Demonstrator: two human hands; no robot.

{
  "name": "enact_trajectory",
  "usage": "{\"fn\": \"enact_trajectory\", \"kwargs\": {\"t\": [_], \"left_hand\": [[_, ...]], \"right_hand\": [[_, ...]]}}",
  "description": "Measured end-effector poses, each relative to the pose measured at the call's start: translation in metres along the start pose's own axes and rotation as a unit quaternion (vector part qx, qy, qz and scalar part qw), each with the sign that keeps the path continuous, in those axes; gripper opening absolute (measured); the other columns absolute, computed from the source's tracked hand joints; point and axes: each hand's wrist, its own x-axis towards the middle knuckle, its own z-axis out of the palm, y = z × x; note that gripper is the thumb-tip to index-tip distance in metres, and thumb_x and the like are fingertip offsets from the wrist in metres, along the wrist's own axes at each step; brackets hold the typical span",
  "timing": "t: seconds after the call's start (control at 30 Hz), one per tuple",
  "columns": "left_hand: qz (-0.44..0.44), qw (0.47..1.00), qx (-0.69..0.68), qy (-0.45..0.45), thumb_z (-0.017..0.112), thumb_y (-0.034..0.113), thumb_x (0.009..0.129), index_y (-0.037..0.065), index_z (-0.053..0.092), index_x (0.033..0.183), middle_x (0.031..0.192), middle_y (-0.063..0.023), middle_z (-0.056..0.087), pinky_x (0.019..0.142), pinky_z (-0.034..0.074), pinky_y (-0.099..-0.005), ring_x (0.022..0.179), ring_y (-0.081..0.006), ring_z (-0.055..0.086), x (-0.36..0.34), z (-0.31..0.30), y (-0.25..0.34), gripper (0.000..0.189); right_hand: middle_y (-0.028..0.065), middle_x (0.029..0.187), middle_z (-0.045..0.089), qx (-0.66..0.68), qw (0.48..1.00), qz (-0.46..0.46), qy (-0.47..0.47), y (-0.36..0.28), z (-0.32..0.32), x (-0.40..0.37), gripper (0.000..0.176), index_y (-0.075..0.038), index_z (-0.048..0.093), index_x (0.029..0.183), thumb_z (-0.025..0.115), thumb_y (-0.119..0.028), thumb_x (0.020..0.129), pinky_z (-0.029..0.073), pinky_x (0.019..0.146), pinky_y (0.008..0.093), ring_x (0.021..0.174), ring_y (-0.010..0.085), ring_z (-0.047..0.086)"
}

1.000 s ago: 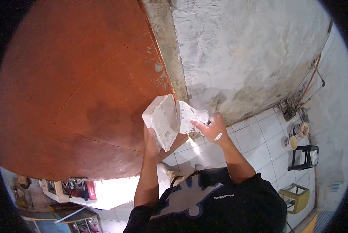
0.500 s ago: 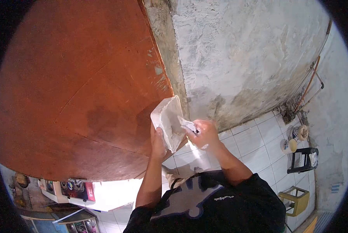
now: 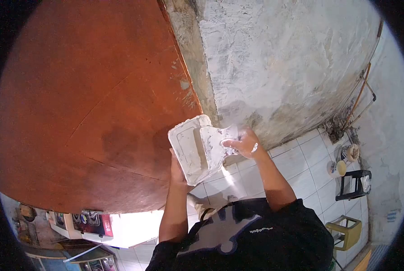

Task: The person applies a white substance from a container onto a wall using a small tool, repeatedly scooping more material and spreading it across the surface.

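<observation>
My left hand grips a white rectangular plastic tub from its left side, and the tub's putty-smeared inside faces me. In my right hand is a wide putty scraper, coated in white putty. The scraper's broad blade lies over the right part of the tub's opening. White putty also marks my right wrist. Beyond the tub stands a grey-white wall with rough patches of putty, next to a reddish-brown panel.
White floor tiles run along the wall's foot. At the right are a black stool, a yellow stool, tubs and pipes. A stove is at the lower left.
The tub has turned so that its inside faces me more. My right hand has moved slightly right and up, and the scraper's blade now shows flat and broad across the tub.
</observation>
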Motion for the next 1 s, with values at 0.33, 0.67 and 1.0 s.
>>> {"fn": "enact_trajectory", "kwargs": {"t": [0.33, 0.67, 1.0], "left_hand": [[0.037, 0.998, 0.037, 0.047, 0.038, 0.055, 0.09, 0.009, 0.03, 0.139, 0.138, -0.0097, 0.038, 0.101, 0.036, -0.0406, 0.12, -0.0254, 0.044, -0.011, 0.033, 0.029, 0.068], [0.129, 0.961, 0.242, 0.044, 0.045, 0.035, 0.092, 0.005, 0.025, 0.138, 0.132, -0.0107, 0.039, 0.101, 0.031, -0.0351, 0.122, -0.0227, 0.038, 0.004, 0.022, 0.001, 0.058], [0.177, 0.931, 0.311, 0.064, 0.052, 0.036, 0.089, 0.003, 0.03, 0.133, 0.126, -0.0111, 0.041, 0.1, 0.029, -0.0349, 0.118, -0.0218, 0.039, -0.003, 0.014, -0.021, 0.059]], "right_hand": [[0.0054, 0.074, 0.065, 0.242, 0.961, -0.044, 0.129, 0.02, -0.024, -0.015, 0.031, 0.004, 0.067, 0.086, 0.075, -0.022, 0.071, 0.045, 0.054, 0.0279, 0.062, 0.0093, 0.056], [0.0172, 0.062, 0.06, -0.128, 0.971, -0.109, 0.171, -0.046, 0.016, -0.053, 0.029, 0.001, 0.065, 0.071, 0.071, -0.028, 0.074, 0.045, 0.051, 0.0349, 0.054, 0.0286, 0.06], [0.0155, 0.059, 0.057, -0.195, 0.938, -0.173, 0.228, -0.028, 0.041, -0.036, 0.022, -0.002, 0.06, 0.069, 0.064, -0.022, 0.077, 0.044, 0.053, 0.0426, 0.059, 0.0349, 0.058]]}}
